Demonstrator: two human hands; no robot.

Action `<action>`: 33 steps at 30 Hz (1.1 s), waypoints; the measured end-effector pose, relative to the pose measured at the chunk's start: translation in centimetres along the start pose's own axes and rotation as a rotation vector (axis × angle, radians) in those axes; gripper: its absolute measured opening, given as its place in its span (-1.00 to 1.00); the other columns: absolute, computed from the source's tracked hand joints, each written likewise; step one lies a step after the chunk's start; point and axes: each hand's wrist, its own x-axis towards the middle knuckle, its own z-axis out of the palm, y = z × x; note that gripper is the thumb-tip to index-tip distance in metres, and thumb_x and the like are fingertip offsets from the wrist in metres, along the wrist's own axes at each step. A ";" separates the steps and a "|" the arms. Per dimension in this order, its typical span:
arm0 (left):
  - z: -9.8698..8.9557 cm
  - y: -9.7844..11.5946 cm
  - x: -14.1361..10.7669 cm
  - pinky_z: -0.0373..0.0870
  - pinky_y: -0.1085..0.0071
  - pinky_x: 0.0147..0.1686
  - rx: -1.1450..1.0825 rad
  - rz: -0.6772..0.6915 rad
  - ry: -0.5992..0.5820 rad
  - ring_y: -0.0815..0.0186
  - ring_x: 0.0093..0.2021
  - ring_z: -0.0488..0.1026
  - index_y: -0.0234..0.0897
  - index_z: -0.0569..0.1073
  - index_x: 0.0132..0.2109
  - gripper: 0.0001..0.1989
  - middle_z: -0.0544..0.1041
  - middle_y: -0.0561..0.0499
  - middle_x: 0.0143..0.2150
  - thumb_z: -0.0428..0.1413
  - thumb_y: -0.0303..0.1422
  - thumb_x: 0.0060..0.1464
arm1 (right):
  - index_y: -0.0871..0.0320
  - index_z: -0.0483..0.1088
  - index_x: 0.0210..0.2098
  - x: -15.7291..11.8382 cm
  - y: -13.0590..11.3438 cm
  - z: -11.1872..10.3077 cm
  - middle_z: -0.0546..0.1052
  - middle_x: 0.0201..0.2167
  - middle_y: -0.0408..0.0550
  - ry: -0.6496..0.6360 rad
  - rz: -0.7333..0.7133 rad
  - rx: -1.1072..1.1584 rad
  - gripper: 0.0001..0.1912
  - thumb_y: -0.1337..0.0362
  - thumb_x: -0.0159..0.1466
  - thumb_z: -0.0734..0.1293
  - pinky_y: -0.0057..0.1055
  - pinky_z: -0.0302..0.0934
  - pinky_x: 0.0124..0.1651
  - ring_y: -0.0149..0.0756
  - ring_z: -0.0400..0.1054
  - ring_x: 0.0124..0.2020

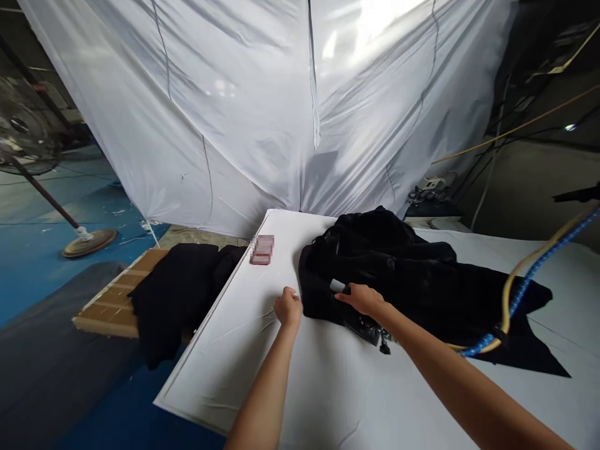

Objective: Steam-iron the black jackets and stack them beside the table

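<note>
A black garment lies in a heap across the white table, its folds hiding its shape. My left hand is closed in a pinch at the garment's left edge; what its fingers hold is too small to make out. Over the garment's near left part, my right hand is wrapped round a small dark tool with a flat pale grey end pointing left. Its exact kind does not show. Dark dangling bits hang from the garment's near edge, below my right hand.
A blurred reddish packet lies near the table's left edge. Beyond that edge, dark cloth covers part of a cardboard box. White sheeting hangs behind. A blue and yellow hose loops over the right side; a fan stands far left.
</note>
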 end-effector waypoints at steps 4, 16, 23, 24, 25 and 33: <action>0.9 1.4 0.0 0.14 0.27 -0.09 0.151 -0.010 -0.077 0.17 -0.04 0.36 -0.17 0.34 -0.19 -0.81 0.54 -0.02 -0.26 0.08 -0.32 -0.02 | 0.07 0.36 -0.13 -1.7 2.1 1.0 0.49 -0.25 0.02 -0.024 -0.104 -0.076 -0.41 -0.21 0.05 0.18 -0.25 0.19 -0.20 -0.06 0.37 -0.16; 0.6 2.0 0.8 0.17 0.29 -0.18 0.131 0.009 -0.060 0.20 -0.10 0.40 -0.20 0.33 -0.18 -0.76 0.50 -0.05 -0.21 -0.07 -0.55 0.00 | 0.09 0.34 -0.11 0.3 -0.2 0.9 0.50 -0.27 0.05 0.059 -0.032 -0.032 -0.39 -0.22 0.10 0.10 -0.26 0.21 -0.26 -0.06 0.38 -0.20; -0.3 2.7 1.3 0.16 0.38 -0.20 -0.012 0.070 0.091 0.26 -0.07 0.35 -0.19 0.37 -0.17 -0.73 0.47 -0.01 -0.16 -0.04 -0.56 -0.01 | 0.09 0.38 -0.16 2.9 -4.2 0.7 0.50 -0.23 0.07 0.068 -0.018 -0.012 -0.41 -0.22 0.09 0.12 -0.24 0.21 -0.22 -0.04 0.37 -0.15; -0.5 2.8 1.4 0.16 0.38 -0.21 -0.027 0.076 0.103 0.27 -0.07 0.34 -0.18 0.37 -0.17 -0.72 0.47 0.00 -0.16 -0.04 -0.57 -0.02 | 0.09 0.38 -0.15 3.3 -4.6 0.6 0.50 -0.22 0.08 0.069 -0.009 -0.003 -0.41 -0.21 0.09 0.12 -0.24 0.21 -0.22 -0.04 0.36 -0.14; -0.7 2.8 1.4 0.15 0.39 -0.21 -0.039 0.082 0.114 0.27 -0.06 0.34 -0.18 0.37 -0.17 -0.72 0.47 0.02 -0.16 -0.04 -0.58 -0.02 | 0.09 0.38 -0.15 3.6 -4.9 0.5 0.49 -0.21 0.08 0.072 -0.012 0.002 -0.41 -0.21 0.09 0.12 -0.24 0.21 -0.21 -0.04 0.36 -0.13; -1.1 2.5 1.4 0.14 0.39 -0.21 -0.044 0.093 0.141 0.29 -0.07 0.33 -0.15 0.39 -0.20 -0.70 0.48 0.05 -0.17 -0.04 -0.60 -0.03 | 0.09 0.38 -0.15 3.8 -4.0 0.6 0.50 -0.22 0.08 0.063 -0.069 -0.013 -0.37 -0.25 0.07 0.11 -0.21 0.22 -0.20 -0.02 0.36 -0.13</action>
